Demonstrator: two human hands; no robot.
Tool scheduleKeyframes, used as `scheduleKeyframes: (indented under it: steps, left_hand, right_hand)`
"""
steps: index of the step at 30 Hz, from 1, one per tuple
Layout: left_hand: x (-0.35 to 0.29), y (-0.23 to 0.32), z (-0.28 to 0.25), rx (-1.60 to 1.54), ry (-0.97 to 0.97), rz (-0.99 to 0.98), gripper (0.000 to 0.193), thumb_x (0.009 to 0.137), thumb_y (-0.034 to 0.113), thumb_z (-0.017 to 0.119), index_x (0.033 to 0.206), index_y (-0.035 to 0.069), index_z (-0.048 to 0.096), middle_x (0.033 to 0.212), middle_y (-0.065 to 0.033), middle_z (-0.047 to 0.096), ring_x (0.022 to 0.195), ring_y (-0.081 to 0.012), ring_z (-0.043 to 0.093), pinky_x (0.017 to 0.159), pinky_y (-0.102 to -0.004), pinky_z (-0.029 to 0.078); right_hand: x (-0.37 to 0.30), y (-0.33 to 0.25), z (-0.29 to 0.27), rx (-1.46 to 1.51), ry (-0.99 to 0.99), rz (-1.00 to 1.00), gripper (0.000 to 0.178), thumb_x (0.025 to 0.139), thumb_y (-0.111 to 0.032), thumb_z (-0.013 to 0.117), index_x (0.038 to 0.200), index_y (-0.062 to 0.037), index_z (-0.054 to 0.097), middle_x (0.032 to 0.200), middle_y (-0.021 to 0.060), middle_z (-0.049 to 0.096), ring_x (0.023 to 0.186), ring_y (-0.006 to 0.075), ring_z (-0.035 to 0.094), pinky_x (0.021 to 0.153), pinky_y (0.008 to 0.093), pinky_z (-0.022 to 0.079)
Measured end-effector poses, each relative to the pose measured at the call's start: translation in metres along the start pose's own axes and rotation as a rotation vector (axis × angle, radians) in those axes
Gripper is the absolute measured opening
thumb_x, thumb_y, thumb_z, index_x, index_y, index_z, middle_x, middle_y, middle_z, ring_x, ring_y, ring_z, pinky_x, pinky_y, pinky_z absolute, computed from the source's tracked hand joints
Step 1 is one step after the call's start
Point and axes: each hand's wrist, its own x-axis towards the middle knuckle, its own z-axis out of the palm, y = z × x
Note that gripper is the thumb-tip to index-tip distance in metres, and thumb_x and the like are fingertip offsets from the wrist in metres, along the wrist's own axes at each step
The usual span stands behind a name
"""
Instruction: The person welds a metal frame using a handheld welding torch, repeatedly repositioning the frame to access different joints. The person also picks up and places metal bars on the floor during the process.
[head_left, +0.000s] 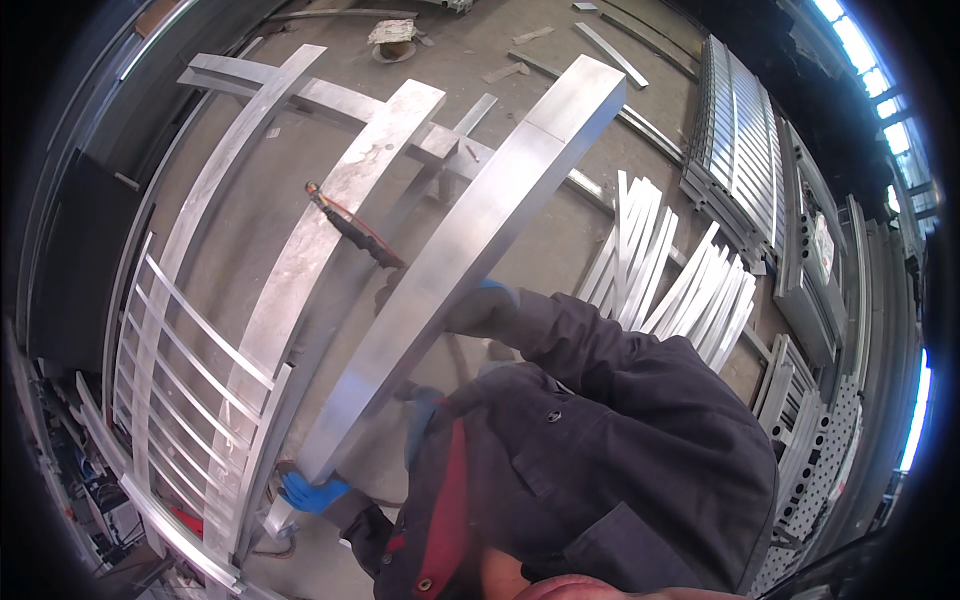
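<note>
A long silver rectangular metal tube (470, 235) slants across the middle, its far end raised toward the upper right. My left hand (312, 492), in a blue and dark work glove, is closed on the tube's near lower end. Farther up, my right hand (482, 307) wraps the tube from its right side; part of it is hidden, and dark fingertips show at the tube's left edge. Just left of the tube, a dark cable with a red wire (352, 232) lies across a wide flat metal beam (330, 225).
On the left, a railing panel with thin bars (185, 385) leans by another long beam (215, 185). A crossbeam (335, 100) supports the beams at the far side. White metal strips (690, 270) are heaped on the right, near stacked panels (735, 140). Concrete floor (500, 40) lies beyond.
</note>
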Motion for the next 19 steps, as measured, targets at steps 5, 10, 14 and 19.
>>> scheduleKeyframes:
  steps: [5, 10, 14, 19]
  left_hand:
    - [0.036, -0.084, 0.015, -0.002, 0.067, 0.019, 0.068, 0.095, 0.056, 0.061, 0.128, -0.003, 0.058, 0.12, -0.0219, 0.067, 0.106, -0.0402, 0.067, 0.102, -0.0569, 0.049]
    - [0.063, -0.14, -0.005, -0.125, -0.219, -0.09, 0.062, 0.083, 0.03, 0.081, 0.131, -0.002, 0.06, 0.122, -0.0219, 0.066, 0.109, -0.0408, 0.066, 0.1, -0.0528, 0.05]
    - [0.075, -0.197, 0.014, -0.546, -0.734, -0.347, 0.067, 0.075, 0.015, 0.086, 0.134, 0.001, 0.057, 0.125, -0.017, 0.066, 0.112, -0.0356, 0.064, 0.1, -0.0498, 0.05]
    - [0.079, -0.285, 0.006, -0.803, -1.208, -0.366, 0.067, 0.076, 0.01, 0.085, 0.137, 0.004, 0.055, 0.124, -0.0151, 0.067, 0.11, -0.0319, 0.065, 0.099, -0.0484, 0.051]
  right_hand:
    - [0.046, 0.043, 0.05, -0.228, 0.011, 0.049, 0.03, 0.094, -0.019, 0.07, 0.114, 0.0029, 0.071, 0.127, 0.0165, 0.067, 0.118, 0.0298, 0.064, 0.098, 0.0451, 0.053]
    - [0.141, 0.018, 0.162, 0.09, 0.083, 0.2, 0.066, 0.086, -0.021, 0.08, 0.142, 0.0012, 0.054, 0.138, 0.0147, 0.061, 0.128, 0.025, 0.057, 0.107, 0.0399, 0.046]
    - [0.189, -0.004, 0.206, -0.15, -0.004, 0.238, 0.085, 0.083, -0.02, 0.081, 0.154, 0.0004, 0.037, 0.144, 0.0158, 0.056, 0.132, 0.023, 0.053, 0.109, 0.0368, 0.042]
    - [0.218, 0.013, 0.188, -0.496, -0.048, 0.311, 0.07, 0.092, -0.029, 0.074, 0.148, 0.0003, 0.043, 0.145, 0.0175, 0.055, 0.127, 0.0239, 0.057, 0.101, 0.0369, 0.05]
